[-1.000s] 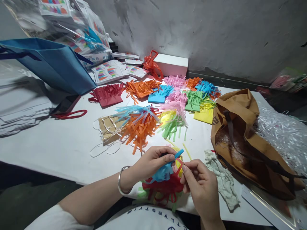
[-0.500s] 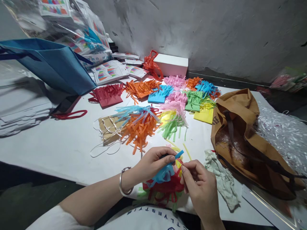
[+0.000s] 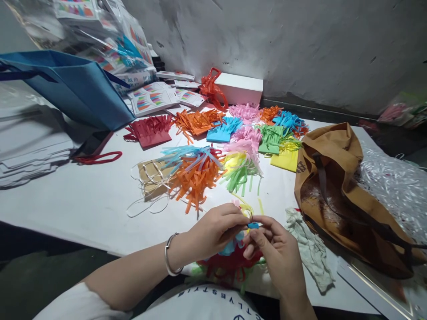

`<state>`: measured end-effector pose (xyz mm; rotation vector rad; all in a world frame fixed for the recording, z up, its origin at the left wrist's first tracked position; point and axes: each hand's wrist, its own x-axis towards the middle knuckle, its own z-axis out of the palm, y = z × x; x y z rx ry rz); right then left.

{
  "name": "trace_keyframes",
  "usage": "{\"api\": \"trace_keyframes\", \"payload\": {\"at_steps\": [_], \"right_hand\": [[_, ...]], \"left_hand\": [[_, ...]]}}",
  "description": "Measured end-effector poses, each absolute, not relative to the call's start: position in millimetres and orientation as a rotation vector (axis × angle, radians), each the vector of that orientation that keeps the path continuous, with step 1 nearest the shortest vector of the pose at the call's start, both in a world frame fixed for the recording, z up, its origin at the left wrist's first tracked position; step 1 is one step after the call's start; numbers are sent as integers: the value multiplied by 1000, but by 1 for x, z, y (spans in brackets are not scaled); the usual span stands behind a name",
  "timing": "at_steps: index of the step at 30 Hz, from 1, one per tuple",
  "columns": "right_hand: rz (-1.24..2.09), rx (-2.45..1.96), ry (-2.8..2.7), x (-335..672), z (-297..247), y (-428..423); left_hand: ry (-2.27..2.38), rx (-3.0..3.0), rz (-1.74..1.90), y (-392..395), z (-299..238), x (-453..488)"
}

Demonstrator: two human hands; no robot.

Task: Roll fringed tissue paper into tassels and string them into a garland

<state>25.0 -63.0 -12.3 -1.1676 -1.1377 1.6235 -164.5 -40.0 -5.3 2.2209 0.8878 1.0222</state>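
Observation:
My left hand (image 3: 213,229) and my right hand (image 3: 273,251) meet at the near table edge, both pinching a light blue paper strip (image 3: 252,225) between their fingertips. Under the hands lies a bundle of curled strips, blue (image 3: 230,246) on top of red (image 3: 230,264), with green ends poking out. A silver bracelet (image 3: 168,260) circles my left wrist. Just beyond the hands lie loose yellow strips (image 3: 247,206).
Fringed paper sheets cover the table's middle: orange (image 3: 195,175), red (image 3: 148,131), blue (image 3: 222,131), green (image 3: 271,140), yellow (image 3: 283,158), pink (image 3: 245,111). A brown bag (image 3: 336,195) lies right, a crumpled cloth (image 3: 310,249) beside it. A blue tote (image 3: 73,89) and white box (image 3: 238,89) stand behind.
My right hand has moved up to the left hand and now pinches the blue strip's tip, which earlier stuck out free. The strip end is shorter and folded between the fingers.

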Motion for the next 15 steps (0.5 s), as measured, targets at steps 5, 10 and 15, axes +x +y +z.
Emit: {"api": "trace_keyframes", "payload": {"at_steps": [5,10,15], "right_hand": [[1255,-1271,-1356,17,-25,-57],[1110,-1066,-1074,12,-31,-45],[1055,-726,-647,52,-3,-32]], "left_hand": [[1006,2438,947,-43,-11,-161],[998,2562,833,-43,-26,-155],[786,2637,582,-46,-30,-157]]}}
